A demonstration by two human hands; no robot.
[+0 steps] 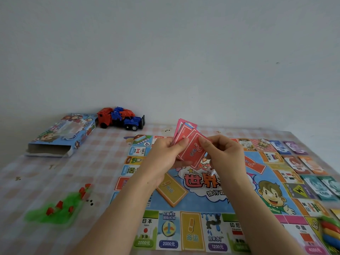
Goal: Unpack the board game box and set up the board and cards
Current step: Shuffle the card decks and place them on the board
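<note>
The game board [202, 203] lies unfolded on the checked tablecloth, right of centre. Above its middle my left hand [166, 155] grips a fanned stack of red and pink cards [185, 138]. My right hand [223, 153] pinches the frontmost red card [193, 151] of that stack. A white die [210, 171] shows just below the cards, on the board. The opened game box [60, 137] lies at the far left, its open end facing me.
A red and blue toy truck [120, 118] stands at the back by the wall. Paper money [312, 172] lies in piles along the board's right side. Green and red plastic houses [58, 207] sit at the near left. Coloured pawns [331, 229] lie at the right edge.
</note>
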